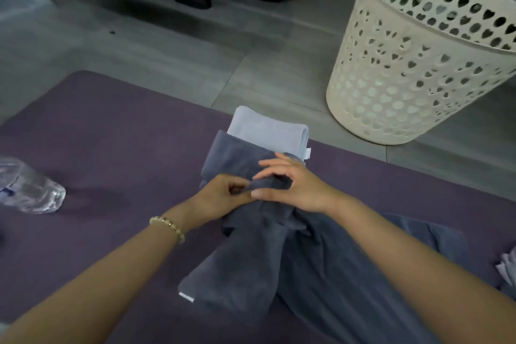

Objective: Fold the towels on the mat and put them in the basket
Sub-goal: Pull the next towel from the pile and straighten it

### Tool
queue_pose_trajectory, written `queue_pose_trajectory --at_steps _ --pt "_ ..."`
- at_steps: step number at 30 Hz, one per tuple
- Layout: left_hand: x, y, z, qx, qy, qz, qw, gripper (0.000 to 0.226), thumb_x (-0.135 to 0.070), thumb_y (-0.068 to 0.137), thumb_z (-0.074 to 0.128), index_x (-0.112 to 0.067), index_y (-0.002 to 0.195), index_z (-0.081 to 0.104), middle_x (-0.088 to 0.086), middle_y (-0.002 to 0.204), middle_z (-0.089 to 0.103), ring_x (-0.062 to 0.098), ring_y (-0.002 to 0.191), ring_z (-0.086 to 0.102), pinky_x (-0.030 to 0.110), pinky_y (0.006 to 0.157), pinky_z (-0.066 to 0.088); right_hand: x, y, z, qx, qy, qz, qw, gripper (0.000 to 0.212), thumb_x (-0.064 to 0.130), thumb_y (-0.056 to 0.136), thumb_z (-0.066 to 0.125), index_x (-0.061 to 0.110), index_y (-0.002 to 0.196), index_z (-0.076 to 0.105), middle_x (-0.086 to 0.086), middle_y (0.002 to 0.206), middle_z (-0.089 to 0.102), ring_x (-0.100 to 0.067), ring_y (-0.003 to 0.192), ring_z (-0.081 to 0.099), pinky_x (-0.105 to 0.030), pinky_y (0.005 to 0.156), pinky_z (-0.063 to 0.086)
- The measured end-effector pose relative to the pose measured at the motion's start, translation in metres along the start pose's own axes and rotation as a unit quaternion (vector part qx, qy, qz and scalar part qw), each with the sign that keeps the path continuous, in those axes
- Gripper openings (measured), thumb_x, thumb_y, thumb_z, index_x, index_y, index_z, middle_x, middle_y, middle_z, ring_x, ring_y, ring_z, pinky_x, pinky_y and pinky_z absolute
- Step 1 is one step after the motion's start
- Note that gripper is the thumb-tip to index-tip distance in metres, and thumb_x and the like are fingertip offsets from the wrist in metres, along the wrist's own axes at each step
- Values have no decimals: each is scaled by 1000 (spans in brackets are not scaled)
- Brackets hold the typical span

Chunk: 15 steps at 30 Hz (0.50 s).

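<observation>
Nearest, a dark grey towel (279,260) lies rumpled across the purple mat (125,148), its near part spread loosely toward the right and a white tag showing at its near-left corner. At its middle both hands meet: the left hand (223,195), with a beaded bracelet (169,227) on the wrist, has its fingers curled and pinches a ridge of the cloth, while the right hand (290,184) closes thumb and fingers round the same bunched fold just beside it. The fabric looks soft, thick and limp, light enough for one hand. It should sag and slide out of shape unless held by edges or corners, so a hold at two corners would likely square it better than this middle bunch. At the right edge a scrap of pale cloth (506,268) shows; at the left a clear plastic bottle (28,187) lies on its side. Just beyond the hands a pale blue towel (268,131) sits neatly folded, its near edge under the dark one. Farther right, off the mat on the grey floor (167,50), stands the cream perforated basket (405,78).
</observation>
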State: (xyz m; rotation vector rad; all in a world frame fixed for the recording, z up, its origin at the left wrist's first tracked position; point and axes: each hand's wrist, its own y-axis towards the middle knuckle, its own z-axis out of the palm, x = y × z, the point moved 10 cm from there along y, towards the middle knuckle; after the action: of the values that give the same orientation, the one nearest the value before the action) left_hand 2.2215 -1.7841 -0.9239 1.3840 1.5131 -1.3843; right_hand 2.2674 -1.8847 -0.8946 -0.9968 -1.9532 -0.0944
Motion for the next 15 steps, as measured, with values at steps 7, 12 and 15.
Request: queue_pose_trajectory --at_steps 7,12,15 --pt "1 -22 -42 -10 -95 -107 990 43 -55 77 61 -13 80 66 -2 76 70 11 73 66 21 68 52 57 8 14 69 69 -26 995 26 38 76 77 16 89 69 12 79 68 -2 77 62 -24 78 49" --pt "10 -46 -34 129 -205 -128 962 71 -79 70 50 -33 123 58 -12 128 61 6 120 55 26 103 40 85 16 10 56 205 6 977 20 27 86 68 22 66 69 8 65 69 -3 62 63 -15 59 47" --pt "9 -57 -44 145 -190 -84 967 58 -72 72 55 -29 110 67 -8 120 66 5 114 59 20 96 44 79 32 -11 -29 253 60 965 23 36 84 67 18 70 72 1 70 72 -10 65 65 -18 61 53"
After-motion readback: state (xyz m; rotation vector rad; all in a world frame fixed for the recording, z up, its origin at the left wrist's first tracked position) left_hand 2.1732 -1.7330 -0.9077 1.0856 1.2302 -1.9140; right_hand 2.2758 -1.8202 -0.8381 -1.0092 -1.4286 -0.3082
